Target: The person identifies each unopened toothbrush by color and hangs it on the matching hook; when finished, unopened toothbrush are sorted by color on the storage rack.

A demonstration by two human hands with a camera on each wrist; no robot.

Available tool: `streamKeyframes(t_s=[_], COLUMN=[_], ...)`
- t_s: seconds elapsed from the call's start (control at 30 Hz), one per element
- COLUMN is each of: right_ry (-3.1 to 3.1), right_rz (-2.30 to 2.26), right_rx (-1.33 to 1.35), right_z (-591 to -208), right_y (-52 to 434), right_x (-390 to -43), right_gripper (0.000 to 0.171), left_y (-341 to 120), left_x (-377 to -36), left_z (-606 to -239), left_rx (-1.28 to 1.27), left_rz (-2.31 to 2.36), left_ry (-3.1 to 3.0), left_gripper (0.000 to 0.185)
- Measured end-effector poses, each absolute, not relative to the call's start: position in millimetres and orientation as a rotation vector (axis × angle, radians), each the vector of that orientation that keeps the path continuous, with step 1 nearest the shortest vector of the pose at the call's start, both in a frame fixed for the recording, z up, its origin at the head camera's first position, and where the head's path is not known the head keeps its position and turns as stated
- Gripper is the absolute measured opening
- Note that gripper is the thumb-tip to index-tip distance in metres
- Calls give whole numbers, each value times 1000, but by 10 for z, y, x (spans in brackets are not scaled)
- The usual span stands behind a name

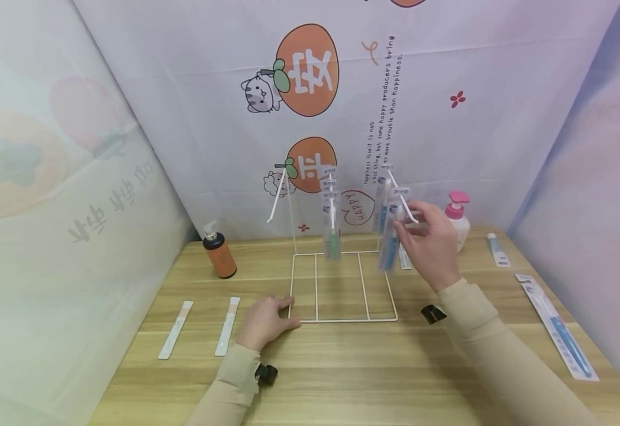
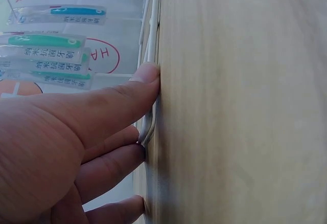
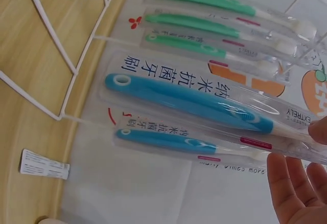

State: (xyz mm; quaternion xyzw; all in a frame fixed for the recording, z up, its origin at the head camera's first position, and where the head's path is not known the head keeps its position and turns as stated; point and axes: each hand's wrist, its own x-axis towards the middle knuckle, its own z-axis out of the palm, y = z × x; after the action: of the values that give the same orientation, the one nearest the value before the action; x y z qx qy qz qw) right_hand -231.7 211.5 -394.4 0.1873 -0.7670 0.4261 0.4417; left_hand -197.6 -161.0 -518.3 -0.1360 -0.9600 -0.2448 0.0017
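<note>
Two hands at work on a white wire display rack (image 1: 342, 287) standing on a wooden table (image 1: 342, 378). Nearest, at about 7 o'clock of the rack's base, the left hand (image 1: 264, 322) lies with fingers straight, fingertips (image 2: 148, 73) pressing the front corner wire down against the tabletop; it holds nothing. Farther back, at about 2 o'clock of the base, the right hand (image 1: 429, 242) is raised at the rack's right hook (image 1: 403, 201), fingers pinching the top of a packaged blue toothbrush (image 1: 390, 245). Judgement: the step goes best if the left hand keeps the base pinned so the light frame cannot tip, while the right hand moves the card's hanging hole squarely along the hook. Orientation: the blue toothbrush pack hangs almost upright, long axis near vertical, bristle end up by the fingers, handle end down, as the right wrist view suggests (image 3: 189, 98); a second blue pack (image 3: 173, 139) hangs just beside it. Toward 12 o'clock, three green toothbrush packs (image 1: 332, 228) hang from the middle hook. Beyond, a pink pump bottle (image 1: 458, 222) stands at 2 o'clock and an orange pump bottle (image 1: 219, 253) at 10 o'clock.
</note>
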Motion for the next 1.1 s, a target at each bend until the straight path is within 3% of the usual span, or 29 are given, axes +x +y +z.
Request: streamKeyframes(t_s=[0.6,1.1], right_ry=[-2025,-2036], right_rz=[1014,972], right_rx=[323,308], right_z=[-3893,-3890], right_y=[2080,2058], right_x=[-2766,-2862], right_gripper=[35,38], left_y=[-1613,-1620], left_x=[-1972,-1990], left_z=[-5178,-5199], left_rx=[-418,-423], left_rz=[-792,-782], left_ry=[-3018,-3013], left_gripper=[62,62])
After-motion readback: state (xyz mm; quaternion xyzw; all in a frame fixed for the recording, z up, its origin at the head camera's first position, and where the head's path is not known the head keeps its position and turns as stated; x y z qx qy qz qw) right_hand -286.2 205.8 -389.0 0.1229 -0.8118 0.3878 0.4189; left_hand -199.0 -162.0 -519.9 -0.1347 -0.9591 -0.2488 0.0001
